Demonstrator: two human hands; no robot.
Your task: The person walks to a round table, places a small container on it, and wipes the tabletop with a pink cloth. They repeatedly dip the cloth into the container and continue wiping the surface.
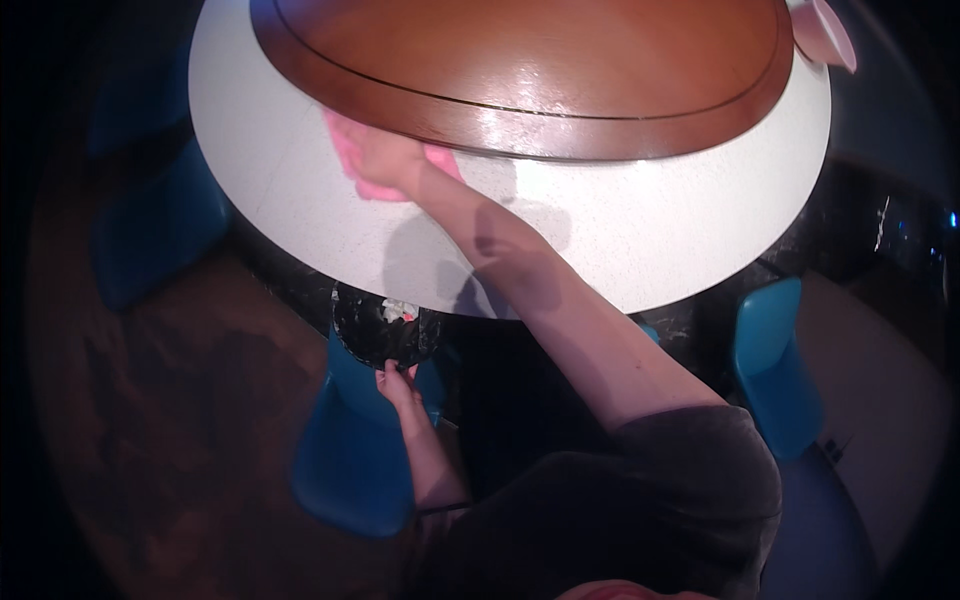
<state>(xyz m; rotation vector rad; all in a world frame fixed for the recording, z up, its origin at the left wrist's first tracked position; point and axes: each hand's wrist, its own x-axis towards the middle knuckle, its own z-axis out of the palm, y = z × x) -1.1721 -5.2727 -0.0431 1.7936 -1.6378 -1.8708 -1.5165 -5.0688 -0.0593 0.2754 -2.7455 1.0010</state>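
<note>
My right hand (391,159) lies over a pink cloth (384,190) on the white round tabletop (645,225). The cloth sits right at the edge of the brown wooden turntable (540,67), and part of it is hidden under the hand. Below the table's near edge, my left hand (397,384) grips the rim of a bin lined with a black bag (367,322). Inside the bin is crumpled white waste (399,309) with a small red bit. The tabletop hides the bin's far side.
A blue chair (360,472) stands close by my left arm. Other blue chairs are at the left (161,221) and right (772,360). A pink, wide-mouthed object (829,34) is at the table's far right edge. Shadows fall on the tabletop.
</note>
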